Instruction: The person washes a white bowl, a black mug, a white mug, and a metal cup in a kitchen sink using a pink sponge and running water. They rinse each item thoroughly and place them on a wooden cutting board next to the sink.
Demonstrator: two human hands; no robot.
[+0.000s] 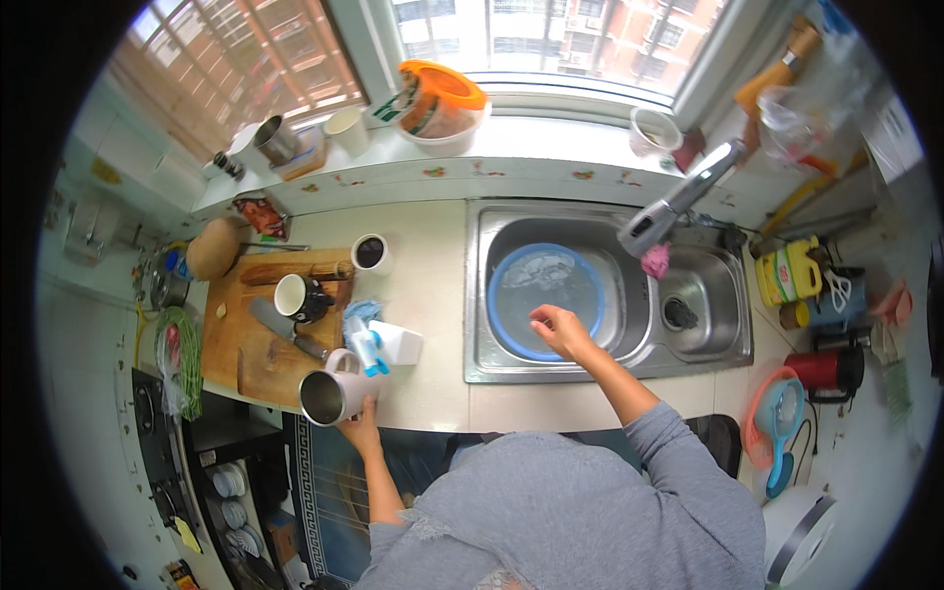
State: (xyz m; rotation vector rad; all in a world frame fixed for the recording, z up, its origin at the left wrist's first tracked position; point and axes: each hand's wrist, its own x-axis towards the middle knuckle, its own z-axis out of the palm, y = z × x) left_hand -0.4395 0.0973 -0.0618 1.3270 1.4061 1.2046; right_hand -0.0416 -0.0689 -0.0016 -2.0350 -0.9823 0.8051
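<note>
My left hand [361, 425] grips a white mug [352, 387] with a metal inside, at the counter's front edge. Its mouth faces me and its handle points up toward the cutting board [258, 369]. Over the blue-rimmed basin [493, 310] in the sink, my right hand [562, 332] hovers with loosely bent fingers and nothing visible in it. Water seems to stand in the basin. Just beyond the mug are a white spray bottle [398, 344] with a blue trigger and a blue cloth [361, 311]. A cleaver [276, 321] and a black cup [313, 301] lie on the board.
A white cup of dark contents [371, 253] stands left of the steel sink [472, 295]. The faucet [678, 199] reaches over the sink, with a pink scrubber [655, 260] below it. At right are a yellow jug [789, 273] and a red kettle [826, 375]; a squash [214, 249] sits at left.
</note>
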